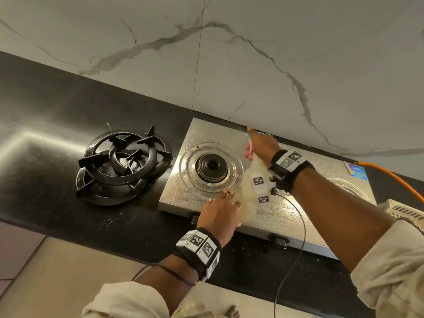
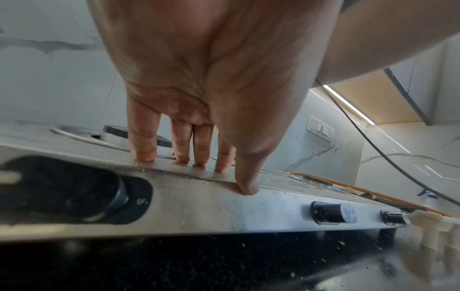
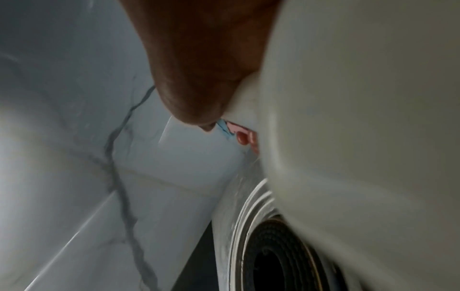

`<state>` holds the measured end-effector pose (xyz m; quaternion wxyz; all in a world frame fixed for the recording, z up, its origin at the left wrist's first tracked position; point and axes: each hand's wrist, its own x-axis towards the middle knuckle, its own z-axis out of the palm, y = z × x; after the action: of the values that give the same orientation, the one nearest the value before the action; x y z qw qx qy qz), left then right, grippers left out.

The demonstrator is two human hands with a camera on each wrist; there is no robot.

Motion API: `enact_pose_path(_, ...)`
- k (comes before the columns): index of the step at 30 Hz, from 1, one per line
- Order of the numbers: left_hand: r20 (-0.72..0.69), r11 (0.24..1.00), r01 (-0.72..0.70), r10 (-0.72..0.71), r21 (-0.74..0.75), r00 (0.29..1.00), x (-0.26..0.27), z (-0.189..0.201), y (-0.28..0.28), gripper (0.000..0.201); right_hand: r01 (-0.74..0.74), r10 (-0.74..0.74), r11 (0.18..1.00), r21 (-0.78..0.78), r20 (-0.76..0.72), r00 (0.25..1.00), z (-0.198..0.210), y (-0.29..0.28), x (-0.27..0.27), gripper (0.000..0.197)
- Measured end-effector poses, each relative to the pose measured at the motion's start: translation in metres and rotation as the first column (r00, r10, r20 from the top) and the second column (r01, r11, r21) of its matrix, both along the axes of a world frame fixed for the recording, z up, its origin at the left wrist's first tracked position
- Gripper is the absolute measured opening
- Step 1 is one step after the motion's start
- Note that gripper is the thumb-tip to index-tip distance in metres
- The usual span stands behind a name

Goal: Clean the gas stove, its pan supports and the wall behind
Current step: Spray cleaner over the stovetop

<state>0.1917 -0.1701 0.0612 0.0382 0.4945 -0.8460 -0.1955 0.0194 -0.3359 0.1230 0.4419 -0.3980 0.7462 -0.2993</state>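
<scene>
Right hand (image 1: 261,145) grip holds a spray bottle (image 1: 250,187) aimed wallward; left hand (image 1: 220,214), fingers straight, steadies the stove (image 1: 282,216) below it.

Stove at centre-right of frame, supports off to its left.
Gas stove (image 1: 270,216) sits on counter (image 1: 46,125), back edge against wall (image 1: 252,65). Pan supports (image 1: 121,164) stacked on counter, left of stove. Burner (image 1: 211,167) in stove's left half. Hose (image 1: 394,177) at right edge.

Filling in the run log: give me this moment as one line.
left hand: fingers flat on stove front edge | right hand: grip on spray bottle over stove | pan supports: stacked on counter
</scene>
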Motion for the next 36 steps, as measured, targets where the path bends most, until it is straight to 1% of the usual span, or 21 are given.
enact_pose_path(2,-0.009,1.000,0.000,0.000,0.017,1.000,0.000,0.001,0.000,0.058,0.030,-0.028,0.999,0.028,-0.065,0.997,0.000,0.007,-0.024,0.065)
enact_pose_path(4,-0.018,1.000,-0.001,0.001,0.022,1.000,0.000,0.002,0.000,0.057,0.050,-0.048,0.999,0.008,-0.146,0.988,0.000,0.019,-0.042,0.072)
enact_pose_path(6,-0.020,1.000,0.001,0.000,0.024,1.000,0.000,0.003,-0.001,0.058,0.052,-0.052,0.999,-0.008,-0.183,0.982,-0.002,0.032,-0.051,0.078)
enact_pose_path(7,-0.018,1.000,0.002,-0.001,0.025,1.000,0.000,0.003,-0.001,0.057,0.052,-0.055,0.998,-0.018,-0.187,0.981,-0.003,0.039,-0.052,0.077)
enact_pose_path(9,-0.016,1.000,0.001,-0.001,0.022,1.000,0.000,0.004,-0.001,0.056,0.071,-0.076,0.997,-0.038,-0.152,0.985,-0.006,0.054,-0.053,0.069)
enact_pose_path(11,-0.011,1.000,0.000,0.000,0.025,1.000,-0.001,0.005,-0.001,0.055,0.108,-0.110,0.994,-0.035,-0.067,0.992,-0.009,0.068,-0.052,0.056)
enact_pose_path(12,-0.008,1.000,-0.001,0.001,0.025,1.000,0.000,0.005,-0.001,0.056,0.116,-0.117,0.993,-0.028,-0.036,0.992,-0.010,0.075,-0.051,0.054)
enact_pose_path(16,-0.002,1.000,-0.001,0.001,0.012,1.000,0.000,0.005,-0.001,0.053,0.093,-0.093,0.995,-0.030,0.003,0.996,-0.014,0.100,-0.045,0.055)
enact_pose_path(18,0.001,1.000,0.007,-0.007,0.014,1.000,0.000,0.005,-0.002,0.056,0.086,-0.086,0.996,-0.027,0.024,0.996,-0.013,0.112,-0.043,0.057)
enact_pose_path(20,0.010,1.000,0.012,-0.012,0.021,1.000,-0.001,0.006,-0.003,0.059,0.111,-0.111,0.994,-0.003,0.082,0.991,-0.008,0.122,-0.041,0.054)
enact_pose_path(22,0.012,1.000,0.015,-0.015,0.023,1.000,-0.001,0.007,-0.004,0.060,0.128,-0.124,0.991,-0.025,0.116,0.985,-0.003,0.130,-0.037,0.053)
enact_pose_path(25,0.011,0.999,0.026,-0.026,0.046,1.000,0.003,0.011,-0.007,0.057,0.055,-0.054,0.997,-0.057,0.009,0.998,-0.002,0.147,-0.028,0.061)
enact_pose_path(27,-0.007,0.998,0.034,-0.034,0.055,0.999,0.010,0.014,-0.011,0.053,0.014,-0.017,0.998,-0.063,-0.044,0.999,-0.005,0.162,-0.018,0.063)
enact_pose_path(29,-0.028,0.997,0.040,-0.038,0.067,0.999,0.022,0.017,-0.012,0.049,-0.009,0.006,0.998,-0.065,-0.046,0.999,-0.007,0.180,-0.008,0.060)
enact_pose_path(31,-0.052,0.995,0.043,-0.038,0.091,0.998,0.038,0.018,-0.010,0.044,-0.024,0.022,0.998,-0.066,-0.031,0.999,-0.009,0.194,0.002,0.053)
enact_pose_path(34,-0.093,0.997,0.016,-0.009,0.076,0.996,0.069,0.012,-0.007,0.041,-0.143,0.140,0.988,-0.059,-0.058,0.988,-0.015,0.206,0.020,0.054)
enact_pose_path(36,-0.103,0.997,-0.053,0.058,0.050,0.993,0.093,0.007,-0.006,0.045,-0.223,0.221,0.974,-0.045,-0.045,0.974,-0.021,0.210,0.037,0.055)
